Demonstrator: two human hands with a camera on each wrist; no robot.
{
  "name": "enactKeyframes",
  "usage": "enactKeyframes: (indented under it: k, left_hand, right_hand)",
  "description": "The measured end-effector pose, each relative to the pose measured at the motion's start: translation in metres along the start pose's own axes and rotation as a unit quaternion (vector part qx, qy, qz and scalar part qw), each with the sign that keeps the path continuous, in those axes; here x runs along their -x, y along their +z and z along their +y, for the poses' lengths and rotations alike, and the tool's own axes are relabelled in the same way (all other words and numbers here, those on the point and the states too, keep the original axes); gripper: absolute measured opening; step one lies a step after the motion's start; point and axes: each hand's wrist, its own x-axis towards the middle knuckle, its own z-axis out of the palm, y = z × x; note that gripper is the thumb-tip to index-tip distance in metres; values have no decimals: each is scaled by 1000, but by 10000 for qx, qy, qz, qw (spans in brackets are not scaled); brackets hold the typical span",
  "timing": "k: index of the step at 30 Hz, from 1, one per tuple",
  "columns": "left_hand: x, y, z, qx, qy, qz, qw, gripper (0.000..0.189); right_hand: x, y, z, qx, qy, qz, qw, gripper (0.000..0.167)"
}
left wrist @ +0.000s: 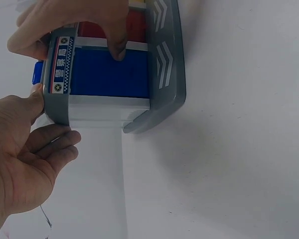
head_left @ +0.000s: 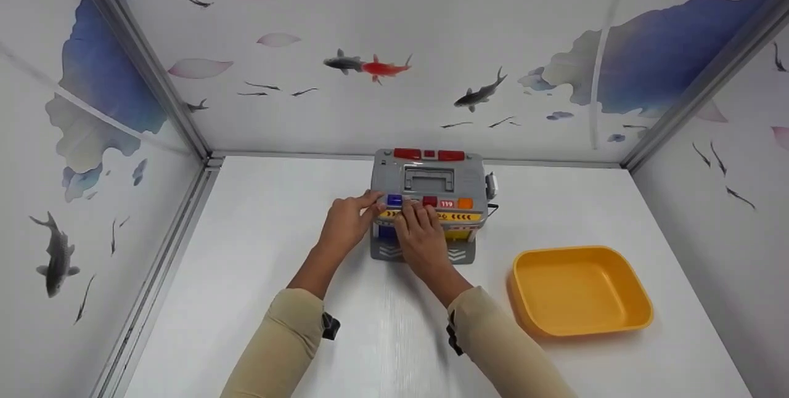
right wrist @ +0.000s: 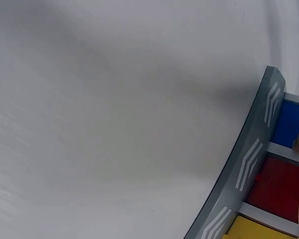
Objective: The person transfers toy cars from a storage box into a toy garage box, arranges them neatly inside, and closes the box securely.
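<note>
A grey toy garage [head_left: 428,182] stands against the back wall, with coloured buttons along its roof's front edge. Its front has a blue door [left wrist: 109,72], a red door [right wrist: 278,186] and a yellow door [right wrist: 256,229], all down. My left hand [head_left: 346,220] grips the roof's left front corner; in the left wrist view its fingertips lie close to the blue button [left wrist: 38,72]. With its fingers on the roof's front edge, my right hand [head_left: 424,239] holds the garage, and its thumb [left wrist: 118,47] touches the blue door. That hand hides part of the front.
An orange tray [head_left: 579,293] with nothing in it sits on the white table [head_left: 246,275] to the right. A white part [head_left: 491,185] and a dark loop stick out from the garage's right side. Printed panels [head_left: 382,114] enclose the table at the back and sides.
</note>
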Motion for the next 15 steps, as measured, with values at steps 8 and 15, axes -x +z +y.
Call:
enactKeyframes:
  k: [8,15]
  left_hand:
    - [2,0,0,-36,-86,-50,9999,46]
    - [1,1,2,-18,-180,-68,9998,45]
  right_hand:
    - [2,0,-5,-26,85,-179,9998,60]
    - [1,0,-4,86,119,-178,9997,68]
